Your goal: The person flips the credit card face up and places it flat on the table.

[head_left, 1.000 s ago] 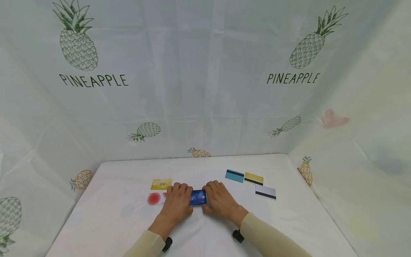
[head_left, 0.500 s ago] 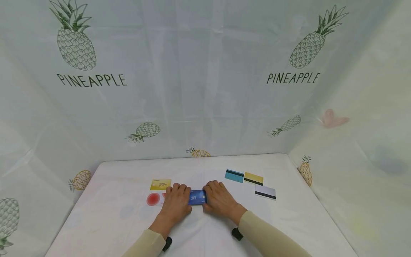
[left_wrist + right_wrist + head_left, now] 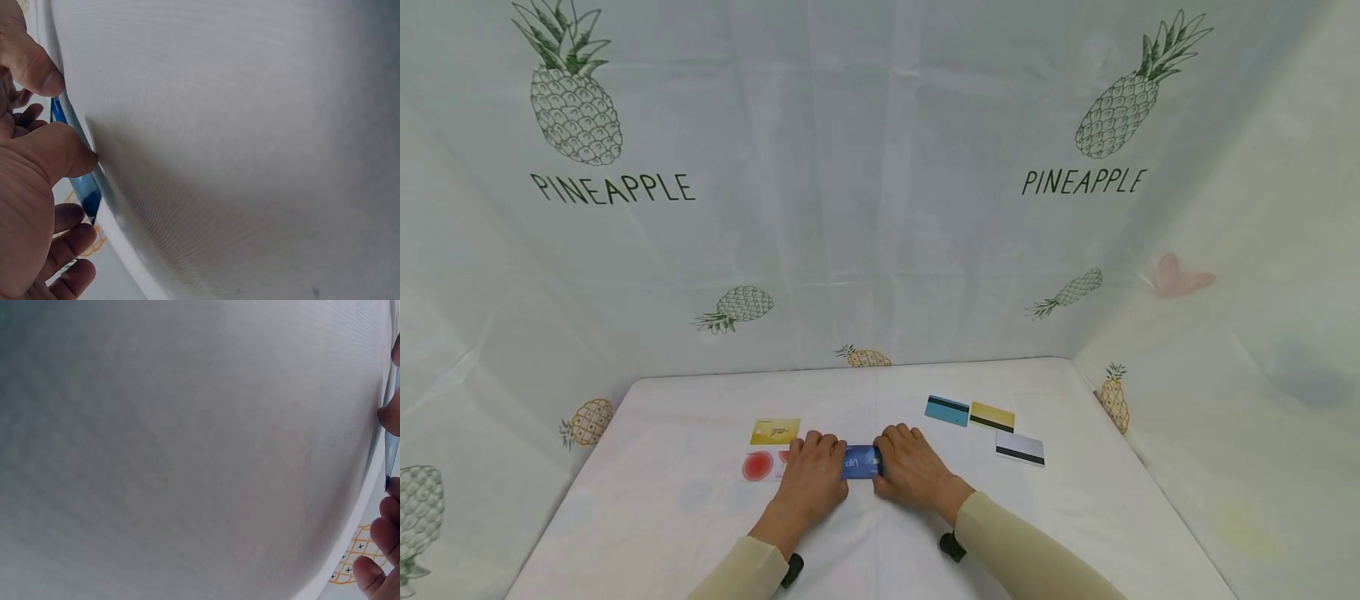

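A blue plastic card with "VIP" lettering, upside down from here, lies between my two hands at the middle of the table. My left hand grips its left end with thumb in front and fingers behind. The right end is pinched by my right hand in the same way. In the left wrist view the blue card appears edge-on, close over the white cloth, with the left thumb at its near edge. Both ends of the card are covered by fingers.
Left of my hands lie a gold card and a white card with a red circle, partly hidden by the left hand. On the right are a teal card, a yellow card and a silver card, dark stripes showing.
The blue card's face has tilted slightly and looks a lighter blue than a second ago. Both hands stay almost in place, and the other cards have not moved.
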